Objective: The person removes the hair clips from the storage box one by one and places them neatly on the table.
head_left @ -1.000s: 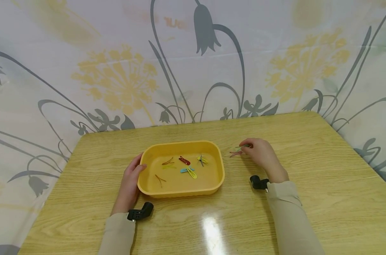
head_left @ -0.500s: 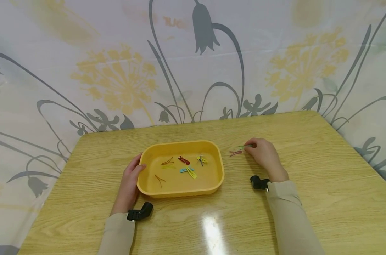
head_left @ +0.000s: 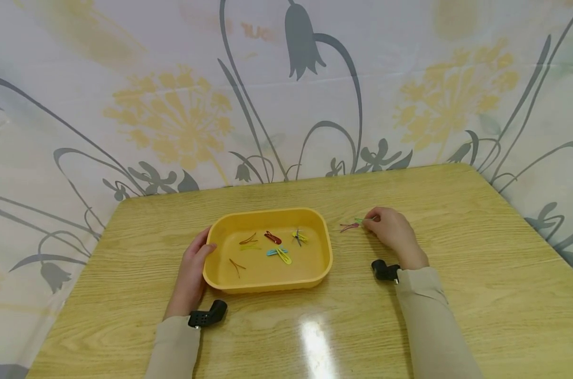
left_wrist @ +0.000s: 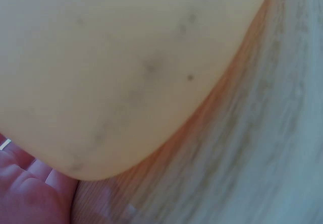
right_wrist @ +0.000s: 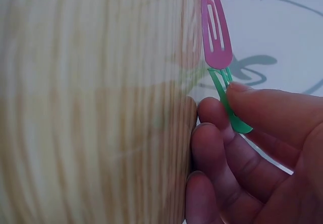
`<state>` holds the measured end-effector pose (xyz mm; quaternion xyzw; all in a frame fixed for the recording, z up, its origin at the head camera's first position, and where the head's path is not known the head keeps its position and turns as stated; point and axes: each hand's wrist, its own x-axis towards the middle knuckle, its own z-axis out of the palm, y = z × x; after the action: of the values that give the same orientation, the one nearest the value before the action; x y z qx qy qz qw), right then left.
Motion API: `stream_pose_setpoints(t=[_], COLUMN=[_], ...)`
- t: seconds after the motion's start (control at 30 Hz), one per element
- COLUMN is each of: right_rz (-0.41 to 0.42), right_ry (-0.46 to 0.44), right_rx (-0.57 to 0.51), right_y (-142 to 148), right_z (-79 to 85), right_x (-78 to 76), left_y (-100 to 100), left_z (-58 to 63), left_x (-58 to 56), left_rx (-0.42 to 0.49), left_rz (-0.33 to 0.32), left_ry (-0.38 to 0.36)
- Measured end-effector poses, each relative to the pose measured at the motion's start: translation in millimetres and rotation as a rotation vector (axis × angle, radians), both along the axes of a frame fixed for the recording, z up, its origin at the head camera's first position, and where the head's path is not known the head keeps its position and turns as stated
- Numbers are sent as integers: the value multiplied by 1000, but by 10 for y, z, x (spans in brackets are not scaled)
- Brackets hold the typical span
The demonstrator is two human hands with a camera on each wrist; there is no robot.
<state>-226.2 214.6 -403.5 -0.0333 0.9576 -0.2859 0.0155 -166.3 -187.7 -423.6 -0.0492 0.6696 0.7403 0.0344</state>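
Note:
My left hand [head_left: 191,266] holds the yellow plastic tray [head_left: 267,287] at its left end, thumb over the rim and fingers outside. The left wrist view is mostly filled by the tray's blurred wall [left_wrist: 126,82], with part of the palm at lower left. Right of the tray, my right hand [head_left: 392,231] pinches a green snap hair clip [right_wrist: 239,124] between thumb and index finger, close over the table. A pink snap hair clip [right_wrist: 217,55] overlaps the green one's far end in the right wrist view.
Inside the tray lie several hair clips, among them a red one [head_left: 273,238], a blue one [head_left: 272,253], a yellow one [head_left: 284,257] and an orange one [head_left: 237,267]. Behind the wooden table [head_left: 352,326] hangs a floral-patterned cloth [head_left: 277,105].
My right hand has shifted slightly right, bringing the pink and green clips into clearer view by its fingertips. The left hand and tray have stayed in place.

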Motion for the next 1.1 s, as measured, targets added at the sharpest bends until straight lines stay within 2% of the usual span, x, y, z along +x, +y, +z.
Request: stream_pose_setpoints(t=[0.8, 1.1], right_rz=[55, 82], right_ry=[-14, 9], right_rx=[40, 48], right_y=[-60, -81], right_z=[8, -11], right_x=[7, 1], left_y=[15, 12], left_z=[20, 16], left_x=[5, 10], left_rx=[11, 0], left_rz=[-8, -6], left_ry=[1, -6])
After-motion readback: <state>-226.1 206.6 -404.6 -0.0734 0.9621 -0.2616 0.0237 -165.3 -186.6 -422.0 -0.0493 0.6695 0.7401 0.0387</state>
